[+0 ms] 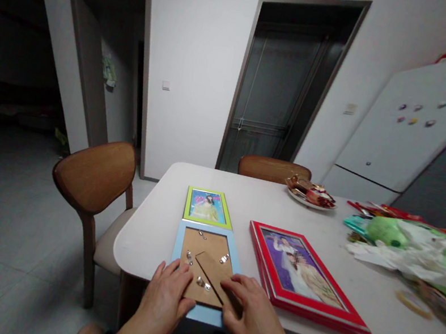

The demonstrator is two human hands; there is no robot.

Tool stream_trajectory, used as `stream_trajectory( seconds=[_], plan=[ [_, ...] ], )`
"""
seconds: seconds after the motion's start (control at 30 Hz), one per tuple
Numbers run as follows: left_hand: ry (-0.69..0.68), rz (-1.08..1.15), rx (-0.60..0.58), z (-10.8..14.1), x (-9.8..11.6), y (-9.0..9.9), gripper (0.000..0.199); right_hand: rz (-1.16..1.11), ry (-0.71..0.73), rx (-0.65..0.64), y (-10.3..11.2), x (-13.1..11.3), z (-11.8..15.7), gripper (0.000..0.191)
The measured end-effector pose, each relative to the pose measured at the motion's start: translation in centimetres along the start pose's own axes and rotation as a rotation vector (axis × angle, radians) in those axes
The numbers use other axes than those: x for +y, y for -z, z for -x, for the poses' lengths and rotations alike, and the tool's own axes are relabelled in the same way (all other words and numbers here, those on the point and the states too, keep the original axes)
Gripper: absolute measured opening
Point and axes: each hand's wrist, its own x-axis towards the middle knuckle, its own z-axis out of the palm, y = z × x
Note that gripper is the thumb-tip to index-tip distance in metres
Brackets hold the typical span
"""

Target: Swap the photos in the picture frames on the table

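A light blue photo frame (pixel 178 242) lies face down at the table's front edge, its brown backing board (pixel 209 245) showing with several small metal clips. On its lower left corner rests my left hand (pixel 169 290), fingers apart and holding nothing. My right hand (pixel 247 309) is at the lower right side, thumb and fingers closed on the brown stand flap, which is tilted over the backing. Touching the blue frame's far end is a green photo frame (pixel 187 204), picture side up. Red photo frames (pixel 303 302) are stacked to the right, a picture showing on top.
On the white table (pixel 142 233) are a plate (pixel 323 208) with wrapped items, a tape roll (pixel 413 304), and a green plush with crumpled plastic (pixel 388 233) at right. Wooden chairs stand at left (pixel 96 173) and behind (pixel 274 170).
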Motion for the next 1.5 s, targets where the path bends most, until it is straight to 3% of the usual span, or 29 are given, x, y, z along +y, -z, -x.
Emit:
stream_trajectory(
  seconds=[0.23,0.47,0.6,0.73,1.0,1.13,1.3,1.5],
  plan=[
    [-0.014,0.016,-0.095,0.0,0.0,0.5,0.035,0.083,0.032,0.005,-0.8,0.3,-0.3,0.035],
    [-0.075,0.048,-0.136,0.7,-0.4,-0.2,0.053,0.156,0.061,0.023,-1.2,1.7,-2.0,0.03],
    [-0.066,0.084,-0.114,0.8,-0.3,-0.5,0.036,0.297,-0.008,0.078,-1.3,2.2,-4.2,0.029],
    [-0.027,0.099,-0.095,0.7,-0.1,-0.5,0.033,0.333,-0.007,0.036,-1.3,2.2,-5.1,0.028],
    [-0.006,0.133,-0.077,0.8,0.1,-0.4,0.035,0.287,0.041,0.008,-1.0,2.6,-4.0,0.032],
    [-0.013,0.126,-0.073,0.9,0.0,-0.5,0.034,0.271,0.11,0.052,-1.2,1.2,-3.0,0.026],
    [-0.034,0.105,-0.067,0.8,-0.3,-0.8,0.037,0.112,0.329,-0.055,-1.5,-1.6,-1.2,0.019],
    [-0.047,0.111,-0.056,0.8,-0.5,-1.1,0.031,0.137,0.363,-0.122,-0.9,-1.7,-0.6,0.023]
  ],
)
